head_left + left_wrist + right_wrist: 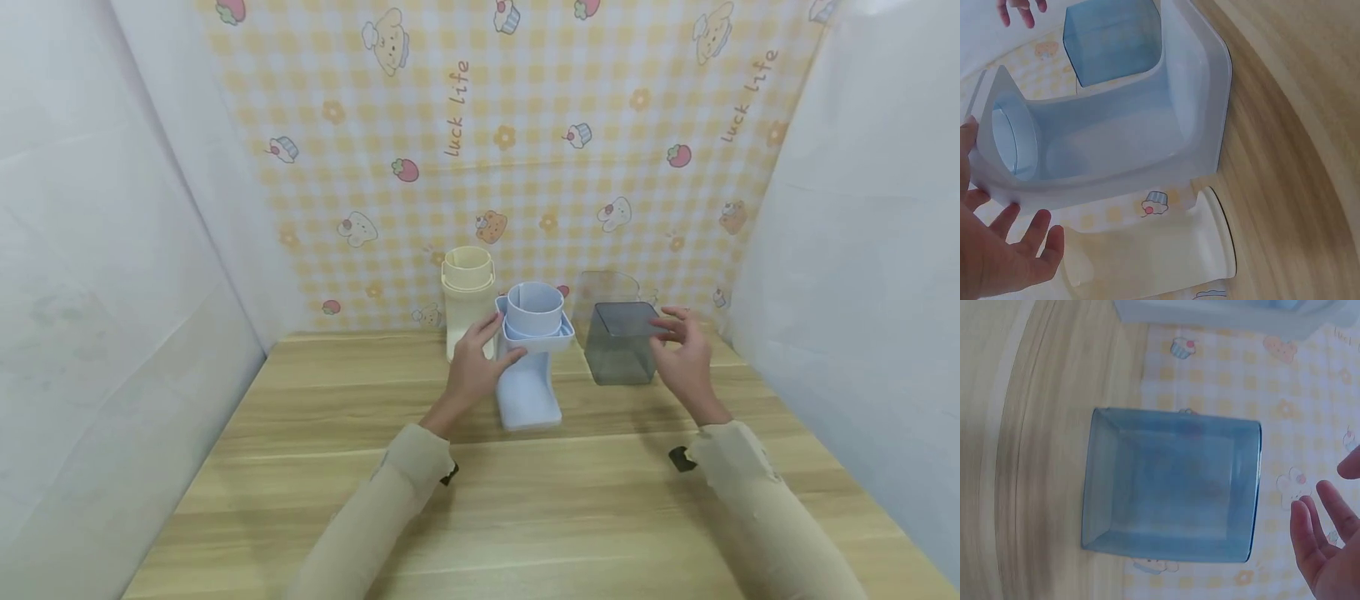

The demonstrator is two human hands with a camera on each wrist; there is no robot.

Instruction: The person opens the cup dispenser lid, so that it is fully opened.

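Wooden table [525, 500] fills the lower half of the head view; a checked yellow cartoon backdrop [525, 125] hangs behind it, plain white panels to either side.

Three containers stand in a row at the far edge of the table, centre of the frame. Left: a cream jar [467, 296], upright, with a handle band at the rim. Middle: a pale blue holder [531, 367], its long base running toward the viewer, with a round cup [535, 307] seated in its raised top. Right: a smoky grey box [621, 342], square, open side up, with a clear container just behind it.

Left hand [474, 367] sits against the holder's left side, between it and the jar. Fingers straight and spread, thumb lying along the holder's wall; it touches but does not wrap around anything. In the left wrist view the hand [1004, 250] shows at lower left, palm open, fingertips [1038, 225] at the holder's [1116, 137] edge, with the jar [1147, 256] just below.

Right hand [684, 354] hovers at the box's right rim, fingers extended and loose, nothing held. Whether the fingertips actually touch the rim is not clear from the head view. In the right wrist view the hand [1329, 550] is at lower right, apart from the box [1172, 487], fingers relaxed.
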